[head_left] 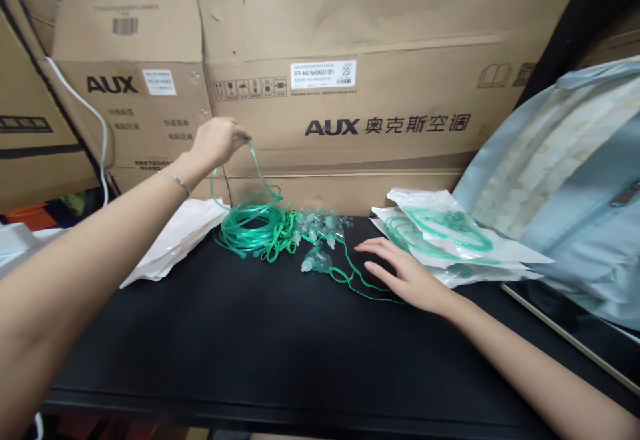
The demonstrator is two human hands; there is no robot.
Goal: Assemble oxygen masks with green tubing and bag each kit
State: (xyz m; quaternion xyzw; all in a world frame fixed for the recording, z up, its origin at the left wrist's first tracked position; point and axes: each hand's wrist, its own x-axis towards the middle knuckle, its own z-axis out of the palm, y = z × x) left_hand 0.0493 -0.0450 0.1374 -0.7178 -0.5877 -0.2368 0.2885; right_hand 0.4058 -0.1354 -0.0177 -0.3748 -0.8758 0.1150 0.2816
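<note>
My left hand (220,141) is raised above a coil of green plastic tubing (250,227), its fingers pinched on a length of that tubing. Just right of the coil lie bunched green elastic straps (281,235) and several small clear-green masks (320,223). One clear-green mask (317,260) with a white tip sits nearer to me, a thin green strap (357,277) trailing from it to the right. Over the end of this strap hovers or rests my right hand (400,272), fingers apart, holding nothing; whether it touches the strap I cannot tell.
Sealed packs (445,233) with green tubing are piled at right, beside a light blue bag (560,193). White paper sheets or wrappers (175,237) lie at left on the black table (280,347). Large cardboard boxes (390,93) stand along the back.
</note>
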